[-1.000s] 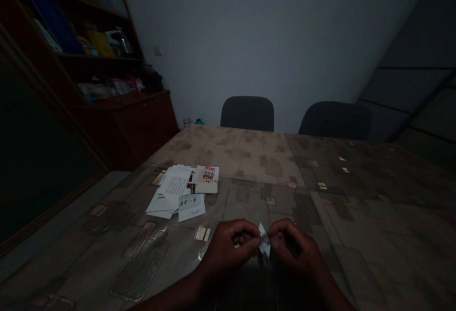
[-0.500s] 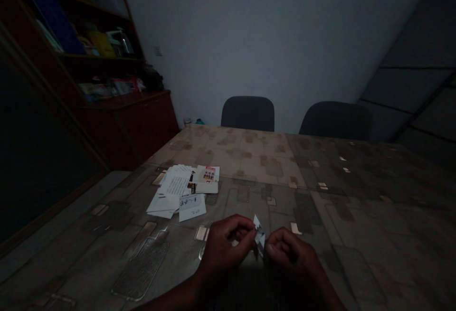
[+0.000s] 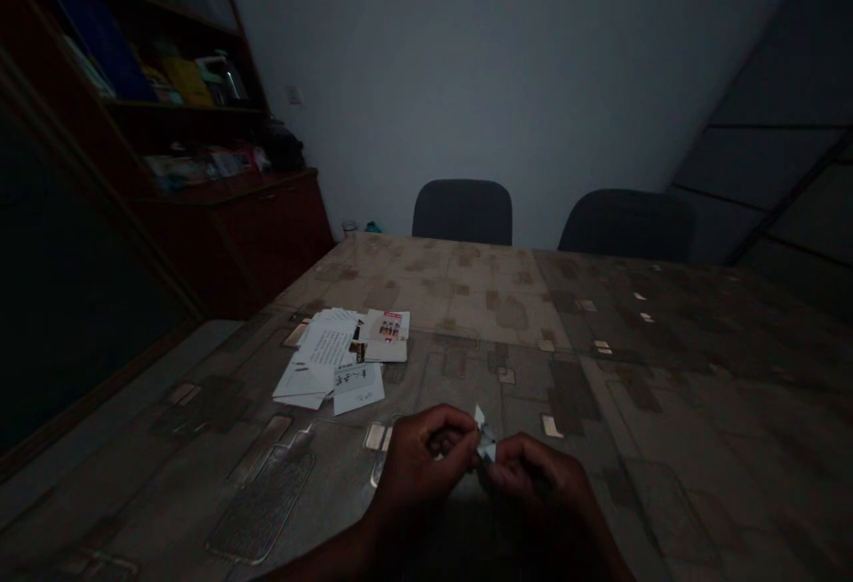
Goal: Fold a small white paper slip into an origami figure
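A small folded piece of white paper (image 3: 486,442) with dark marks is held up between my two hands, over the near part of the table. My left hand (image 3: 430,458) pinches its left edge between thumb and forefinger. On the other side, my right hand (image 3: 537,473) has its curled fingers closed on the paper's lower right edge. Beyond my left hand lies a loose pile of printed cards and paper sheets (image 3: 325,346), some with handwriting. The dim light hides the finer folds.
A patterned cloth (image 3: 459,284) covers the table. Behind its far edge stand two dark chairs (image 3: 462,209) (image 3: 626,225) against the wall. At the left is a wooden cabinet (image 3: 267,227) with loaded shelves. A glass jar (image 3: 349,228) shows by the table's far left corner.
My right hand has moved slightly left and closed onto the paper's lower edge, covering more of it. My left hand keeps its pinch almost unmoved.
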`<state>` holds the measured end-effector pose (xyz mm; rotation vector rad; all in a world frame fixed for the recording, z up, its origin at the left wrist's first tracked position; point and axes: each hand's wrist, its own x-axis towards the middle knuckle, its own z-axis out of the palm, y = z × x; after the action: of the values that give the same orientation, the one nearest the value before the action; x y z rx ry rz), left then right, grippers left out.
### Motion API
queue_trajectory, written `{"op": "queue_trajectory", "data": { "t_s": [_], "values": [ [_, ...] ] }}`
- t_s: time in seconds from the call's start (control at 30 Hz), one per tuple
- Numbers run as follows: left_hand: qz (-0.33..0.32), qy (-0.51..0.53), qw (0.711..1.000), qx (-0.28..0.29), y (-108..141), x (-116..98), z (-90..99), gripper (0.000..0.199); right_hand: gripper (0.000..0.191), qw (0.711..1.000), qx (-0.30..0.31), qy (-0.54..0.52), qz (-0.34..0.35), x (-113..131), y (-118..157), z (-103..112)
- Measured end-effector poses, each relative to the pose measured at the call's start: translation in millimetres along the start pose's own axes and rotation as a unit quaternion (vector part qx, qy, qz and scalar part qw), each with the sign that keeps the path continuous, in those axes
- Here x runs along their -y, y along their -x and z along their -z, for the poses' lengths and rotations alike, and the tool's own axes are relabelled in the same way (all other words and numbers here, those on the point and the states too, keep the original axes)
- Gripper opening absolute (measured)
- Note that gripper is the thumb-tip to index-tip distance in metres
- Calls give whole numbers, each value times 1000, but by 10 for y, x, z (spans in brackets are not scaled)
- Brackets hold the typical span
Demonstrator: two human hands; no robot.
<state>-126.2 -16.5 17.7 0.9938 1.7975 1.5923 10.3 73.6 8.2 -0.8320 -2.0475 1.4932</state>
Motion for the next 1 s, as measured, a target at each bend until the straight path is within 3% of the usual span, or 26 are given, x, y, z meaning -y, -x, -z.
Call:
{"op": "queue_trajectory", "data": {
  "t_s": [0.23,0.43,0.7,1.0],
  "values": [
    [41,122,990,53,-13,57,-8,9,16,998,-23,33,46,-1,10,36],
    [31,98,994,37,-20,52,-3,5,22,999,51,-20,1,-60,10,19],
    [82,151,983,68,-43,9,-35,15,20,979,-16,148,141,-35,11,73],
    [110,148,979,82,-45,37,-42,22,16,954,-110,199,194,-37,20,58]
  ]
}}
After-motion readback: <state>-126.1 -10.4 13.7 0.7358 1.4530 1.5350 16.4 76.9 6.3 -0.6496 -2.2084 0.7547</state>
